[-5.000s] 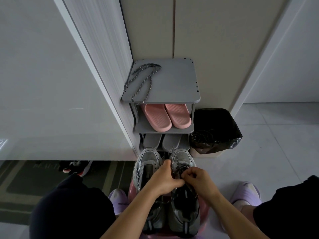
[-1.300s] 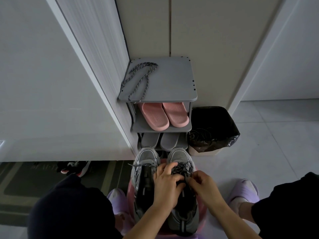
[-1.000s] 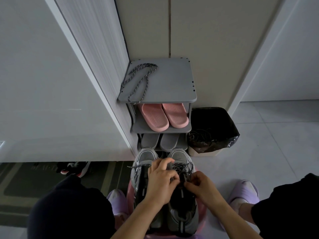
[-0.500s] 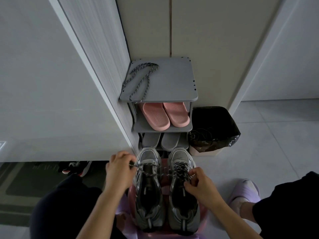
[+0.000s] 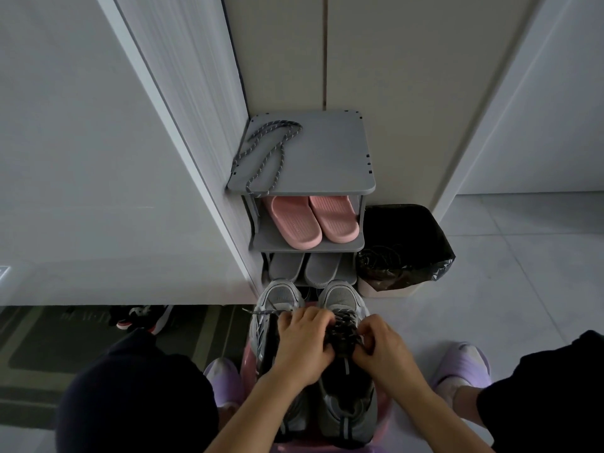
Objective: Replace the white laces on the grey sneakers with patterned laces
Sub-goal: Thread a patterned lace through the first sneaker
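Note:
Two grey sneakers stand side by side on a pink stool between my knees. The right sneaker (image 5: 346,403) carries a dark patterned lace (image 5: 341,325) threaded across its eyelets. My left hand (image 5: 302,346) and my right hand (image 5: 382,346) meet over that lacing, fingers curled and pinching the lace. The left sneaker (image 5: 277,297) is partly hidden under my left hand; a loose patterned lace end lies across its toe. A second patterned lace (image 5: 268,155) lies looped on the top of the grey shoe rack (image 5: 330,158).
Pink slippers (image 5: 310,220) sit on the rack's middle shelf, grey slippers (image 5: 304,266) below. A bin lined with a black bag (image 5: 402,250) stands right of the rack. A white wall is on the left, pale floor tiles on the right. My feet wear lilac slippers (image 5: 464,364).
My left hand, half a second ago out at the left pulling a lace end taut, has come back to the right sneaker's lacing beside my right hand.

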### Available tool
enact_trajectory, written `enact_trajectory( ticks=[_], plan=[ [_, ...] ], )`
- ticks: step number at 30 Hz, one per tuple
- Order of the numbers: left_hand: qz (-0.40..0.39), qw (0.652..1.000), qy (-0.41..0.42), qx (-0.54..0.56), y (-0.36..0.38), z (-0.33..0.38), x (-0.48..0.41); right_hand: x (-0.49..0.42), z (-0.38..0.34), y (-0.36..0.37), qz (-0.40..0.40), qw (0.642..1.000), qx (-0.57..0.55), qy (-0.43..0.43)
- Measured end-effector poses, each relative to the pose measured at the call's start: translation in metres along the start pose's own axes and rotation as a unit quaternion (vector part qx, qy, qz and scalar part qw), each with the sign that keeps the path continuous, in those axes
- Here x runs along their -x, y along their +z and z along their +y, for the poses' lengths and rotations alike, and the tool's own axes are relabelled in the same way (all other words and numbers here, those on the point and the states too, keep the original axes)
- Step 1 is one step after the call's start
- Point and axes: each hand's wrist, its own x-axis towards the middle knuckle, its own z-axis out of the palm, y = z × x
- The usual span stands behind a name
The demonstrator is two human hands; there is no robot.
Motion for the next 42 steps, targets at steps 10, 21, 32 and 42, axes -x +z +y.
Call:
enact_trajectory(
  ticks=[10, 21, 32, 42],
  plan=[
    [-0.003, 0.999, 0.023, 0.045, -0.023, -0.034, -0.003, 0.002, 0.002, -0.002, -0.020, 0.999, -0.026, 0.007],
    [-0.065, 0.990, 0.089, 0.087, -0.028, -0.032, -0.009, -0.003, -0.007, 0.011, 0.030, 0.991, 0.077, -0.110],
    [-0.016, 0.996, 0.012, -0.090, -0.040, -0.024, -0.014, 0.003, 0.000, 0.004, -0.015, 0.987, 0.088, -0.132],
    [0.058, 0.947, -0.179, 0.262, -0.078, -0.057, -0.011, -0.001, -0.017, 0.011, -0.015, 0.993, 0.112, -0.040]
  ],
)
